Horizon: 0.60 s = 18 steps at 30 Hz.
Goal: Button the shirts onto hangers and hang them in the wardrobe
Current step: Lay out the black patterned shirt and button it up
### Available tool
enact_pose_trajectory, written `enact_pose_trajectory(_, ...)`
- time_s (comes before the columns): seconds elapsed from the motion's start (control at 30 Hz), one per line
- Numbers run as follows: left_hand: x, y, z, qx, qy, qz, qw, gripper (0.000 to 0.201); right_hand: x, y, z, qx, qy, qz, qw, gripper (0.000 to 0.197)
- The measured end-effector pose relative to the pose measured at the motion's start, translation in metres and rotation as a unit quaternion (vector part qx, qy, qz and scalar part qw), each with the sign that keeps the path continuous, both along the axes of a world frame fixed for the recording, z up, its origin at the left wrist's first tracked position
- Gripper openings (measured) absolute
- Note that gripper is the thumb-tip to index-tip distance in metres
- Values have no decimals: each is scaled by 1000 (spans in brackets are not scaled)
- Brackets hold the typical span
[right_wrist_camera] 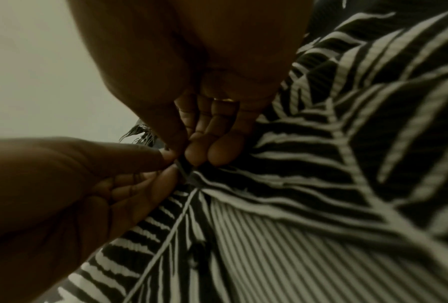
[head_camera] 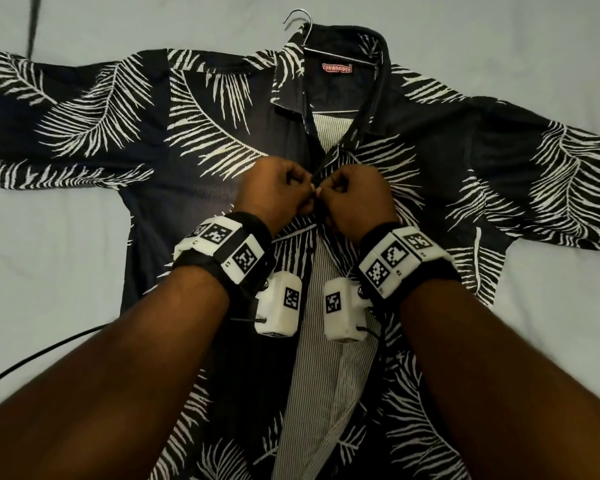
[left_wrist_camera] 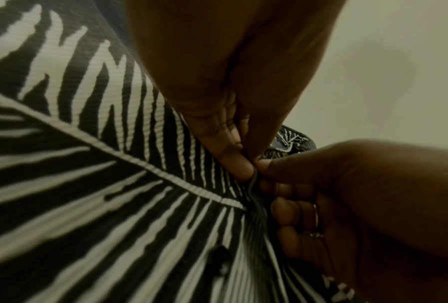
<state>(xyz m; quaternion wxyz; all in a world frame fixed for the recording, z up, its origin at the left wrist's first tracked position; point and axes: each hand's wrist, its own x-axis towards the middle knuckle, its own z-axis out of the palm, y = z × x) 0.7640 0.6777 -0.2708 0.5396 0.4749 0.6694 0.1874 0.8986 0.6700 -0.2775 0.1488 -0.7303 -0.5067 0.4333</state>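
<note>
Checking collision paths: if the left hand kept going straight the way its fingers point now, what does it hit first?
The left hand points inward across the shirt front, so it would meet the right hand first; their fingertips already nearly touch over the shirt's edge. Exact depth is unclear.

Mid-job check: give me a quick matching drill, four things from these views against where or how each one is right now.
Things:
1. hanger hook
2. red label
3. left hand
4. leaf-print shirt

States:
A. inside the collar
B. spread flat on the pale sheet
C. sticking out above the collar
D. pinching the front edge at chest height

Pairs: 1-C, 2-A, 3-D, 4-B
</note>
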Motion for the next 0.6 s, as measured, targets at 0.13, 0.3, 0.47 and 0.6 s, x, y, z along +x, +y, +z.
enact_pose_trajectory(0.13, -1, -1, 2, 41, 58, -61, 996, 9, -4, 2, 6, -5, -44, 28, 999, 14)
enact_pose_trajectory(0.3, -4, -1, 1, 40, 53, -51, 997, 16, 0, -9, 7, 49, -30, 64, 996, 13)
enact_pose_trajectory(0.47, -4, 0, 4, 63, 36, -67, 995, 22, 9, -11, 14, 162, -85, 166, 969, 12)
enact_pose_trajectory(0.6, -6, 1, 4, 76, 9, -54, 996, 40, 8, -6, 20, 166, -133, 240, 947, 16)
